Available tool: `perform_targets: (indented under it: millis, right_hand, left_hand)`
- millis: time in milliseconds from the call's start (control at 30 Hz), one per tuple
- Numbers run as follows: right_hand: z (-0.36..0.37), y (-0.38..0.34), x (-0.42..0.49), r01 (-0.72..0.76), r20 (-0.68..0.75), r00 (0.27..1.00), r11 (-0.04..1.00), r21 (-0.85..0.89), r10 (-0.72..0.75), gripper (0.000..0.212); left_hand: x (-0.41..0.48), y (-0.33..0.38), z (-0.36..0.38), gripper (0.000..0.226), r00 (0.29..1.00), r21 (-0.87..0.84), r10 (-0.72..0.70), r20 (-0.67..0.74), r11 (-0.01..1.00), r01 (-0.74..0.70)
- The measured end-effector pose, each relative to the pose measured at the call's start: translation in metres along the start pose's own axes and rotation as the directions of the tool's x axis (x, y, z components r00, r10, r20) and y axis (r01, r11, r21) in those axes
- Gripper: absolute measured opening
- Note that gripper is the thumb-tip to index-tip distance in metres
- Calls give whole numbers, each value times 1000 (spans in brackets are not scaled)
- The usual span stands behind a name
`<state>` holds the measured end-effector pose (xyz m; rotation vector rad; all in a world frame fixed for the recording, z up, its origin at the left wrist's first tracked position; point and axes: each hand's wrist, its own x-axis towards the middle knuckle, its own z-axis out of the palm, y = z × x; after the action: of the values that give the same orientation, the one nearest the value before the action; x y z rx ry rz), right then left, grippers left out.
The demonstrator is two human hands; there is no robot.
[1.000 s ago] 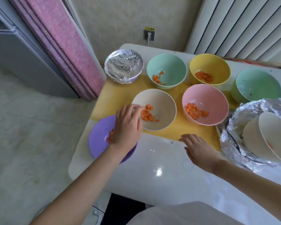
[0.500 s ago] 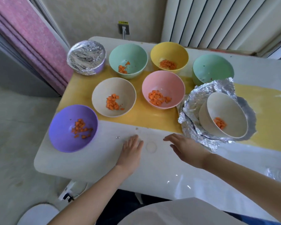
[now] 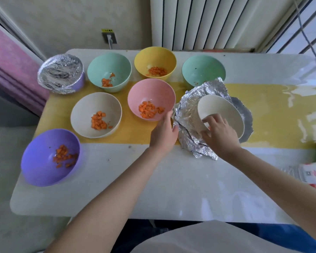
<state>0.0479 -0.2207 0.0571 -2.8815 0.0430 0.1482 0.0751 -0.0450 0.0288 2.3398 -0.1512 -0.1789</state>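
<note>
White bowl: tipped on the foil, right of centre on the tabletop; mouth faces up and to the right.
Right hand: fingers curled over its near rim, gripping.
Left hand: at the foil's left edge, thumb touching; whether it pinches, I cannot tell.
Count: eight bowls, five showing carrot bits; two foils, one capping the far-left bowl.
</note>
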Motion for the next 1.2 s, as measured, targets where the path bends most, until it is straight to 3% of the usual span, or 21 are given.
perform_targets:
  millis: [133,267,367,500,633,733,867,1033,1200]
  right_hand:
    - [5,3,-2,3,102,995,996,-88,6,13]
    - [5,2,-2,-9,192,981,992,-125,33,15]
    - [2,5,-6,4,148,989,991,-136,16,19]
    - [-8,6,-13,43,131,991,981,-190,-18,21]
    - [-11,10,-14,3,6,1000,987,-158,-2,17]
    - [-13,13,-12,-18,-115,993,997,-72,9,9]
    - [-15,14,-8,-10,-190,982,999,-53,0,10]
    - [-8,12,-3,-20,-112,994,997,-73,12,14]
    - [3,13,0,-46,93,994,984,-172,63,17]
  left_hand:
    - [20,15,18,61,996,-126,-84,42,988,89]
    - [29,15,30,61,994,-180,-112,-6,978,109]
    - [33,17,37,55,989,-210,-150,-14,967,144]
    - [35,18,37,27,988,-127,-139,-66,983,130]
    - [31,28,28,6,974,-203,-53,-219,979,8]
    - [23,40,11,11,930,-321,-33,-366,943,-93]
    - [16,45,-13,7,855,-288,-18,-518,945,-154]
    - [8,34,-41,4,775,-247,-32,-631,955,-162]
    - [-2,14,-61,7,731,-252,-91,-677,961,-114]
